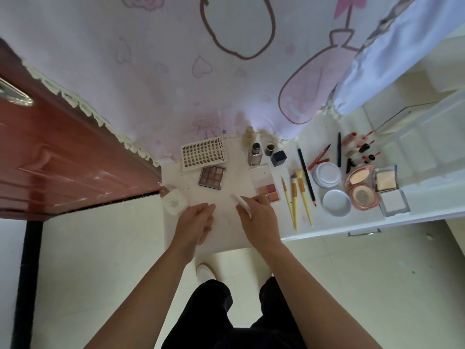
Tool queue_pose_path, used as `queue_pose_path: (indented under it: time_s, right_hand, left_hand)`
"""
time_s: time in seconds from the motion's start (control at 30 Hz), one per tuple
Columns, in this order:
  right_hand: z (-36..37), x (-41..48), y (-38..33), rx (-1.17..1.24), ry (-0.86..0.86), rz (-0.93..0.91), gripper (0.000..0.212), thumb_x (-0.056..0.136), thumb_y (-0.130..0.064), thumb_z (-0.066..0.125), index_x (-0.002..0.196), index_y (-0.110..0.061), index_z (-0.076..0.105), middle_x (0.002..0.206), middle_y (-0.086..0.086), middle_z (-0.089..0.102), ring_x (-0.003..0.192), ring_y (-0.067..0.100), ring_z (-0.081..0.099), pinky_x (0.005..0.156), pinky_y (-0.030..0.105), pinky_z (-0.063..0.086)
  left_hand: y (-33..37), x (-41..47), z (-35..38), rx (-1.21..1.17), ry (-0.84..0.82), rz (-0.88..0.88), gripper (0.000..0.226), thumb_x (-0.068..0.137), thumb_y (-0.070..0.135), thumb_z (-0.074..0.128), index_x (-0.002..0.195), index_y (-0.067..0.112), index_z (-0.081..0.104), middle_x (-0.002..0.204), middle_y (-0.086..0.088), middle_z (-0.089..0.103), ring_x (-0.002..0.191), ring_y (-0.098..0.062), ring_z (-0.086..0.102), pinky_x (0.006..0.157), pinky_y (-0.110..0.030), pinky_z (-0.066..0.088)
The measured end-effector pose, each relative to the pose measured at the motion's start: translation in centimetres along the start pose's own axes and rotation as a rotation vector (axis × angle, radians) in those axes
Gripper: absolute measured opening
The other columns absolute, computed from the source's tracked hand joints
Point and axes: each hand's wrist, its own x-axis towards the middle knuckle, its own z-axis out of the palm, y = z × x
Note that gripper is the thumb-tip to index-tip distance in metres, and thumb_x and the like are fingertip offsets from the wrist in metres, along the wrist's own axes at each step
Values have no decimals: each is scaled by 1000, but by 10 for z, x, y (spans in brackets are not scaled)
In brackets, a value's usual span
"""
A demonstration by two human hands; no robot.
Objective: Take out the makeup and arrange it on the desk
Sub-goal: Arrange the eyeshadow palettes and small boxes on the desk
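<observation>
Makeup lies spread on the white desk (226, 235). My right hand (256, 217) grips a small white flat item (240, 201) just above the desk, beside the blush palette (266, 183). My left hand (198, 220) hovers over the desk with fingers relaxed and holds nothing; a white bottle (173, 201) lies just left of it. Farther back sit a brown eyeshadow palette (211, 177) and a lash tray (203, 154). Yellow-handled brushes (299, 195) and a black pencil (307, 177) lie to the right.
Bottles and a dark cube (278, 158) stand at the back. Round white lids (327, 175), pink compacts (361, 187), square powders (386, 181) and lip tubes (362, 147) fill the right side. A red-brown door (63, 159) is left, a curtain (201, 71) behind.
</observation>
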Motion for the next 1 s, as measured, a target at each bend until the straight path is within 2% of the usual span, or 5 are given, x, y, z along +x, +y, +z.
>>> queue_pose_path:
  time_s: [0.17,0.33,0.43,0.6,1.0]
  right_hand:
    - [-15,-8,-20,39,105,-258,38,93,-14,66,131,-15,64,106,3,53,92,17,54,80,25,49]
    - [-33,-13,-43,47,83,-392,43,95,-17,62,138,-21,58,112,5,53,101,16,51,87,24,47]
    - [-52,-22,-60,244,-41,-299,45,96,-28,65,140,-26,57,121,-6,54,108,-2,50,92,8,40]
    - [-86,-25,-71,673,-317,-91,36,91,-33,72,125,-23,70,119,-7,72,110,5,66,89,23,54]
    - [-90,-35,-77,527,-209,-207,53,74,-36,75,125,-21,70,84,0,76,78,18,74,81,32,62]
  left_hand:
    - [35,-25,5,-57,-233,79,43,86,27,71,126,18,58,116,7,68,91,2,66,69,-12,50]
    - [62,-41,4,-9,-286,227,46,74,34,83,117,25,71,107,9,74,88,0,64,77,-26,42]
    - [70,-48,-2,-69,-285,241,57,66,44,83,119,26,71,115,1,73,96,-12,60,84,-34,38]
    - [78,-54,-14,-99,-326,272,61,67,38,82,123,18,69,114,-6,71,95,-17,55,83,-35,37]
    - [83,-58,-15,-98,-434,302,60,69,30,80,121,2,67,112,-19,69,104,-31,66,90,-36,52]
